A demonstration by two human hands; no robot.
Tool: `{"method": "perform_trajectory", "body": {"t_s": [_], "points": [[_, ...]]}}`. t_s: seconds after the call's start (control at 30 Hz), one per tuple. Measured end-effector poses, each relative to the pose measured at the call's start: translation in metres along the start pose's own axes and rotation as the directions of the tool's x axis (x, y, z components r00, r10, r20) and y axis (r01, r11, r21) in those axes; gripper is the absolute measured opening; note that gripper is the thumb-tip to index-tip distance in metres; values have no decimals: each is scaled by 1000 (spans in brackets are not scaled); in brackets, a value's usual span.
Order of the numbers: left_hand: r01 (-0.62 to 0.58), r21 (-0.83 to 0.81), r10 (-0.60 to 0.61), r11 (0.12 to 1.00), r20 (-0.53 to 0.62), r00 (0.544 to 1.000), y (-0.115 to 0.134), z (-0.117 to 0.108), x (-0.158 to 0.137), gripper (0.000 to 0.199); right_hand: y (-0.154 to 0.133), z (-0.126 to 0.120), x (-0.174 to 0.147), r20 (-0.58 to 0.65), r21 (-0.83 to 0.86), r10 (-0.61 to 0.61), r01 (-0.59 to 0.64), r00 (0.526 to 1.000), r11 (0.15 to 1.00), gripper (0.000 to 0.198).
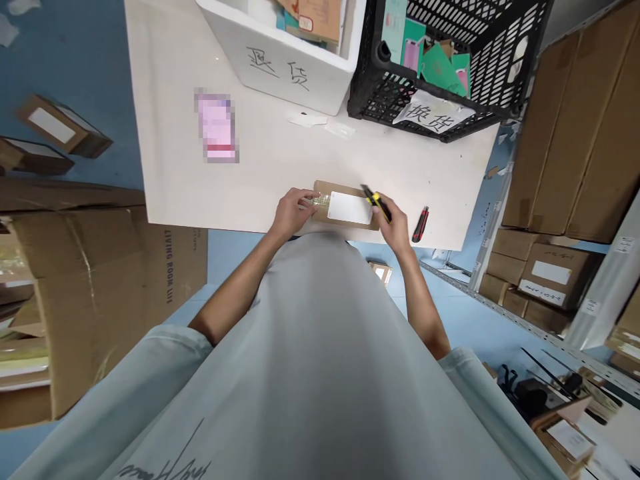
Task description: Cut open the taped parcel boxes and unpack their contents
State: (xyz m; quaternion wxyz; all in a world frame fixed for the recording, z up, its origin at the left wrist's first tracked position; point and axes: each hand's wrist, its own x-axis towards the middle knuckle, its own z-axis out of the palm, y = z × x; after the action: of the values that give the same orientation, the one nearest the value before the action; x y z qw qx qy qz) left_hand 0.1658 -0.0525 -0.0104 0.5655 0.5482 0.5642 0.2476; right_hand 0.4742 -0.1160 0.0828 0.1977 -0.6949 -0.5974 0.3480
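A small brown cardboard box (323, 212) lies on the white table near its front edge, with a white label on top and clear tape at its left end. My left hand (293, 212) grips that left end, fingers on the top and thumb at the near side. In my right hand (395, 223) is a black and yellow utility knife (376, 201), held over the box's right end with its tip pointing away and to the left. A second utility knife, red and black (421, 225), rests on the table just right of my right hand.
At the back stand a white foam bin (300, 73) and a black plastic crate (440, 123) holding green boxes. A blurred pink item (217, 128) lies on the table's left part. Large cartons (100, 287) flank the table at left; shelving (565, 260) with boxes stands right.
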Motion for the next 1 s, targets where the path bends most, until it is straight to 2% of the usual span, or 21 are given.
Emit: {"method": "perform_trajectory", "body": {"t_s": [0.07, 0.13, 0.27, 0.4, 0.53, 0.77, 1.0], "points": [[5, -21, -4, 1000, 11, 1000, -3, 0, 3, 35, -32, 8, 4, 152, -208, -46, 77, 987, 975, 61], [-2, -36, 3, 999, 18, 1000, -5, 1, 5, 35, -57, 17, 10, 287, -379, -28, 141, 957, 914, 58], [-40, -54, 42, 998, 46, 998, -11, 1, 8, 37, -86, 30, 22, 422, -562, 36, 230, 906, 794, 56], [-54, -66, 59, 996, 64, 996, -13, 1, 10, 37, -97, 34, 26, 438, -639, 93, 237, 894, 732, 56], [-60, -74, 66, 995, 78, 995, -14, 1, 12, 36, -102, 35, 27, 433, -672, 133, 221, 891, 707, 56], [-93, -84, 100, 992, 87, 991, -17, 1, 14, 32, -107, 35, 28, 443, -683, 131, 239, 887, 690, 55], [-81, -93, 89, 992, 79, 993, -17, 4, 14, 31, -112, 36, 28, 447, -735, 144, 271, 883, 622, 55]]}}
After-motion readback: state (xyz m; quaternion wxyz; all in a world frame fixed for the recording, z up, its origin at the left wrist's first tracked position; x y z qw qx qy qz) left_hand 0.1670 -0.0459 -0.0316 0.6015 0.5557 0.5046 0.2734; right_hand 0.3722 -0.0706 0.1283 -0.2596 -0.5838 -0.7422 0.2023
